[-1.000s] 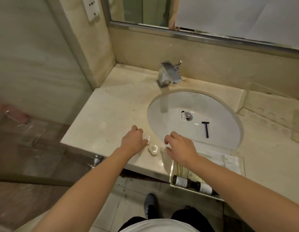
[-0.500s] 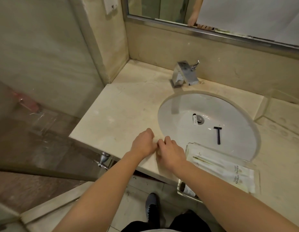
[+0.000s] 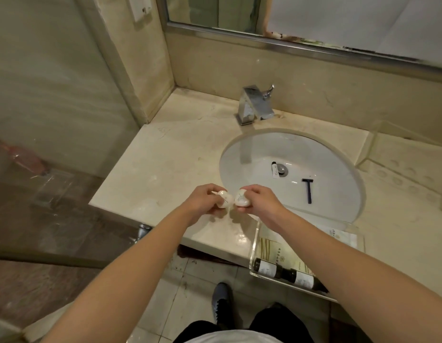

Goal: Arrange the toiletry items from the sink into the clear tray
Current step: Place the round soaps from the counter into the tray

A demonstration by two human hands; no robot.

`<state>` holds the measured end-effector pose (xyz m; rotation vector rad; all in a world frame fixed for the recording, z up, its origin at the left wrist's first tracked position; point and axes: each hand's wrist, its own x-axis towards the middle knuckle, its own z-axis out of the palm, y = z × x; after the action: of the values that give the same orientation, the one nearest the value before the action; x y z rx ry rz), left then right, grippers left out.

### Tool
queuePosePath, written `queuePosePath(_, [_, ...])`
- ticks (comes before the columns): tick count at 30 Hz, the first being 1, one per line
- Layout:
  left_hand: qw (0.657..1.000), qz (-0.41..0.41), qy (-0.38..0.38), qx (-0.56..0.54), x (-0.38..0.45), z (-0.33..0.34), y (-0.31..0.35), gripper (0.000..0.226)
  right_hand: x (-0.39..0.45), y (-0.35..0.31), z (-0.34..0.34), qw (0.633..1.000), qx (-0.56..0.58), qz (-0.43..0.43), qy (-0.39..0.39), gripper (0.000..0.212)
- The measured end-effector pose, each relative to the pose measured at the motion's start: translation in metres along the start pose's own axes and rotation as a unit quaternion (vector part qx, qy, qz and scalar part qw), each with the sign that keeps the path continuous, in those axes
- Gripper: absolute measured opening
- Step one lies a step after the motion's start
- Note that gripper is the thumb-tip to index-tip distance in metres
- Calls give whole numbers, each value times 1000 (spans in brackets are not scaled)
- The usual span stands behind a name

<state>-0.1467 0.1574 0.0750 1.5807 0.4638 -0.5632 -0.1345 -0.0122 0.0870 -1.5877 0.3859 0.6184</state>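
My left hand [image 3: 202,200] grips a small round white wrapped soap [image 3: 224,199] above the counter's front edge. Beside it, my right hand [image 3: 260,203] grips a second white wrapped soap [image 3: 241,198]; the two soaps nearly touch. The white sink [image 3: 242,159] holds a black razor [image 3: 308,190] and a small white tube [image 3: 274,169] next to the drain. The clear tray [image 3: 255,246] sits at the counter's front right, under my right forearm, with paper packets [image 3: 277,251] and two dark bottles [image 3: 286,274] in it.
A chrome faucet [image 3: 254,105] stands behind the sink. A clear plastic stand [image 3: 408,154] occupies the right counter. A glass shower panel [image 3: 54,120] closes the left side. A mirror [image 3: 314,18] hangs above. My shoe [image 3: 221,302] is on the tiled floor.
Both hands closed on the wrapped soaps that lay on the counter edge and lifted them. The view shifted, showing the tray's dark bottles again.
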Motion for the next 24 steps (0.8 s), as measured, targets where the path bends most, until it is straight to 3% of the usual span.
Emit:
queuePosePath(9, [985, 29, -123, 116, -7, 49, 24, 30, -36, 8, -62, 997, 77, -8, 21, 12])
queuePosePath(15, [958, 50, -210, 189, -15, 91, 34, 21, -57, 25, -104, 994, -84, -30, 70, 17])
queuePosePath(18, [939, 63, -239, 240, -18, 109, 34, 23, -68, 35, -120, 992, -96, -35, 68, 25])
queuePosePath(24, [909, 61, -257, 324, -21, 126, 32, 30, -83, 54, -136, 993, -100, -30, 49, 15])
